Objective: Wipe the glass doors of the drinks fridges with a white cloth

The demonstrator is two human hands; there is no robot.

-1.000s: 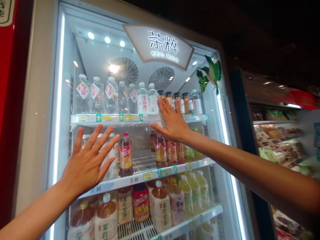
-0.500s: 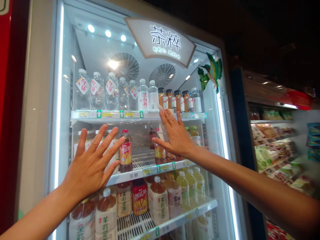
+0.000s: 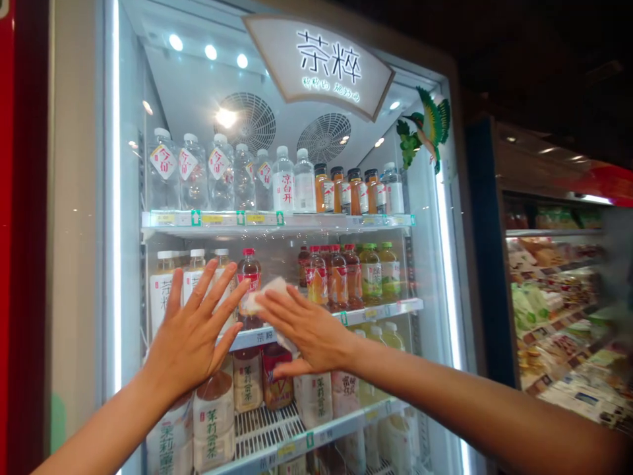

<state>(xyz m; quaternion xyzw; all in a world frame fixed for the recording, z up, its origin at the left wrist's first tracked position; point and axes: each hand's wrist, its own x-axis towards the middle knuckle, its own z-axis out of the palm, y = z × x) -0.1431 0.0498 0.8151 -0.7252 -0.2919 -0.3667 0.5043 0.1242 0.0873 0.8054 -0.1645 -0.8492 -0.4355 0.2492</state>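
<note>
My left hand lies with its fingers spread against the glass door of a lit drinks fridge, holding nothing. To its right, my right hand holds a white cloth flat against the same glass under its stretched fingers. Part of the cloth shows above the fingertips; the rest is hidden under the hand. Behind the glass near both hands stands a red-labelled tea bottle, partly covered by the cloth.
Clear water bottles line the top shelf, and large tea bottles stand lower down. A fan-shaped sign and a bird sticker are at the top of the fridge. Open food shelves stretch along the right.
My right hand has moved left and down across the glass with the cloth, turning more sideways. My left hand stays nearly in place. The view has shifted slightly.
</note>
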